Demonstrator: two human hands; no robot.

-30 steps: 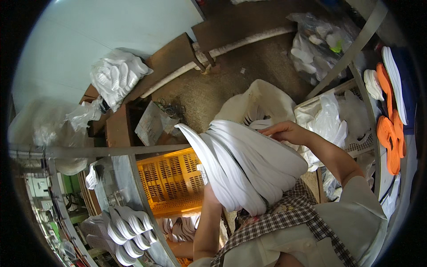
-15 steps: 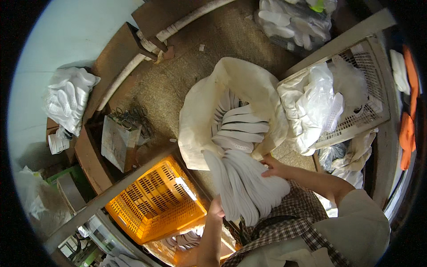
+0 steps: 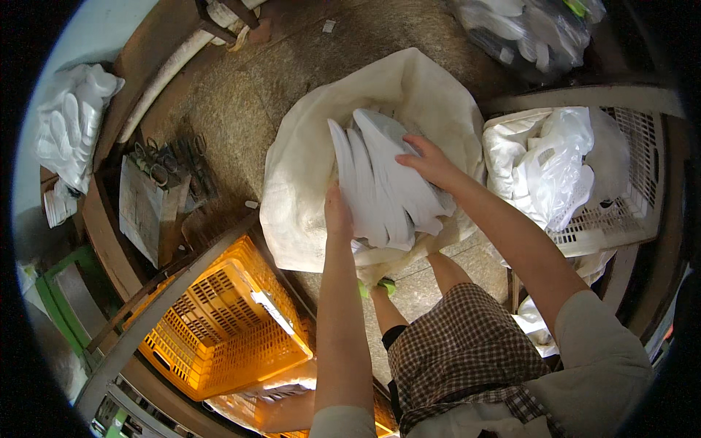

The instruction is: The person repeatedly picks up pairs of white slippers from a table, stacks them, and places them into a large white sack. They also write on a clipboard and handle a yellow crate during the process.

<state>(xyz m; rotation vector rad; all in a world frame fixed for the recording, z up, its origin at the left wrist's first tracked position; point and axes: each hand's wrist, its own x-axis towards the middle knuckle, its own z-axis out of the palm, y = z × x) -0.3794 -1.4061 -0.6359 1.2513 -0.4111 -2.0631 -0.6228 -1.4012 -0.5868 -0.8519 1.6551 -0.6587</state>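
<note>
A fanned stack of white shoe insoles (image 3: pixel 383 186) is held between my two hands, inside the mouth of a large cream-coloured sack (image 3: pixel 292 204). My left hand (image 3: pixel 338 212) grips the stack's left side, its fingers partly hidden. On the other side, my right hand (image 3: pixel 429 162) presses its fingers and thumb against the upper right of the insoles. The sack stands on the floor with its rim spread wide. Most of what lies inside it is hidden behind the stack and my hands.
Left of me sits a slanted orange plastic crate (image 3: pixel 219 328) behind a rail. A white basket (image 3: pixel 613 219) with plastic bags (image 3: pixel 558 171) is on the right. Bagged insoles (image 3: pixel 77 120) rest at far left, near a box (image 3: pixel 150 212) with scissors (image 3: pixel 158 171).
Both hands have moved forward, carrying the stack of insoles from in front of my apron into the sack's mouth. The insoles now cover those seen inside the sack before.
</note>
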